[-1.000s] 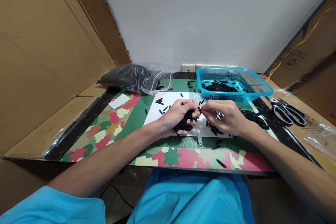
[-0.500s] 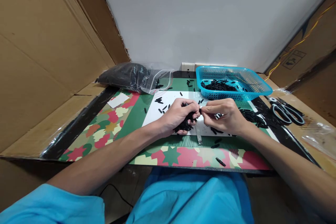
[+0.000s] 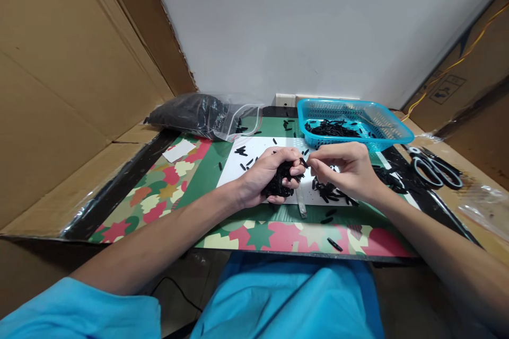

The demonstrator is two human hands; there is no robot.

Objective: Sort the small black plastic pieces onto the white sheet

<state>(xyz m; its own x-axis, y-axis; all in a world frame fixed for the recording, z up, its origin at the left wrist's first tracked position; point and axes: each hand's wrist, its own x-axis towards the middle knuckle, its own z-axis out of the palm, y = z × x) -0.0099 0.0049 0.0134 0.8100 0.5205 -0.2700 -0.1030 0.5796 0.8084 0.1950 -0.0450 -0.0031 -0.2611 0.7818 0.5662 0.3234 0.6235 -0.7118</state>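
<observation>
My left hand is curled around a bunch of small black pieces above a white sheet. Just to its right, my right hand pinches one small black piece at its fingertips, which touch the left hand's fingers. More loose black pieces lie on the sheet under the right hand. A thin clear strip lies on the sheet's near edge between the hands.
A blue basket holding black pieces stands at the back right. A clear zip bag of black pieces lies at the back left. Scissors rest at the right. A camouflage-patterned mat covers the table; cardboard walls rise on both sides.
Both hands have lifted slightly. The right hand has drawn up from the sheet, uncovering the loose black pieces beneath it.
</observation>
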